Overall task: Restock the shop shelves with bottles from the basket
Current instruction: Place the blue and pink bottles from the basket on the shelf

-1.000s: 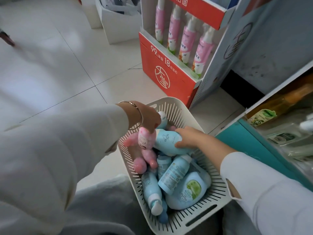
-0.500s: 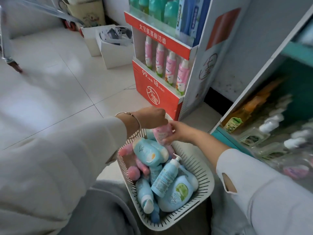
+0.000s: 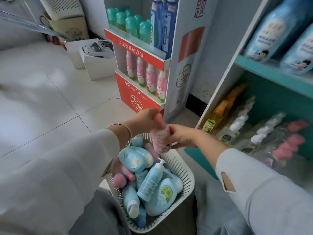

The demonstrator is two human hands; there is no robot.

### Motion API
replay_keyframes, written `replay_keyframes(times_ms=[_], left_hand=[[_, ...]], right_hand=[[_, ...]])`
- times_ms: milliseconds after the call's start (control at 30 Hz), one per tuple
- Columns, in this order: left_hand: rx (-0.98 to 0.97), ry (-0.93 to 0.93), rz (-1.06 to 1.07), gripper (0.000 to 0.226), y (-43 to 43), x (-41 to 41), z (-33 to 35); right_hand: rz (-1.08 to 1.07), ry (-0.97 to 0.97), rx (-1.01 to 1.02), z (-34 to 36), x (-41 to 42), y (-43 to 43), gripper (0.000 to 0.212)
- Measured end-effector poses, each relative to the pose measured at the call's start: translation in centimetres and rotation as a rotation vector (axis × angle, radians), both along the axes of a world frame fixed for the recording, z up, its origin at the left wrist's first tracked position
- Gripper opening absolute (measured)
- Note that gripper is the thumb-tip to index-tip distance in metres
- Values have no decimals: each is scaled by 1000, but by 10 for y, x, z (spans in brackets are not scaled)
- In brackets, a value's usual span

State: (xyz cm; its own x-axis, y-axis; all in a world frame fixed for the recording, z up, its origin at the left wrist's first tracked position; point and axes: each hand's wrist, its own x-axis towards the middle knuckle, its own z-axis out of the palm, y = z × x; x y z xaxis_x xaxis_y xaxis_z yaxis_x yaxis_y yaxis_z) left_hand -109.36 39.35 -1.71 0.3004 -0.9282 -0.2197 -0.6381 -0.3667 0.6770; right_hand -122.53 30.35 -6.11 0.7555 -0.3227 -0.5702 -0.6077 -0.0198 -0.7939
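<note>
The pink bottle [image 3: 160, 139] is out of the basket [image 3: 188, 168]. 1 second ago it lay among the others with both hands down inside; now it hangs just above the basket's far rim, at the centre of the frame, tilted with its cap end toward the upper left.

2 hands hold it. The left hand [image 3: 147, 120] has its fingers curled round the cap end, and the right hand [image 3: 181, 136] wraps the lower body, thumb on the near side – both clamped on the bottle, no gap showing. A second ago the right hand rested on a light blue bottle [image 3: 135, 158]; it has let that go, and the bottle lies back on the pile.

This reads as a pass from left hand to right, or a turn to get the bottle upright – I cannot tell which. So 1 bottle is picked and none of this load is shelved yet; the basket in the lower centre holds plenty more, blue and pink.

The shelf unit [image 3: 271, 73] fills the right of the frame; its lower shelf carries clear bottles with pink caps [image 3: 288, 146], a likely spot. The red display stand [image 3: 135, 95], upper centre, also shows pink bottles.
</note>
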Motion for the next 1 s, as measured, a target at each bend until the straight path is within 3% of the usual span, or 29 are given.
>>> replay_keyframes(times_ms=[133,267,533,667,733,833,1000], left_hand=[[180,-363,-292,15,-5,-1,-22],[311,-530,-419,12,-14,14,-49],[353,-459,-346,23,-33,49,-97],[316,-442,-362,26,-34,56,-118],[303,-430,-348,26,-36,59,-124],[293,-389,-325,27,-39,60,-134],[296,-354,-326,28,-43,58,-138]], right_hand=[[168,340,-273,-42,-3,7,60],[269,495,-357,-85,2,23,50],[-181,361,-73,-173,26,40,53],[-329,311,112,-187,28,35,37],[-369,341,160,-192,26,32,11],[-365,372,182,-191,21,32,20],[-361,321,215,-183,6,31,11]])
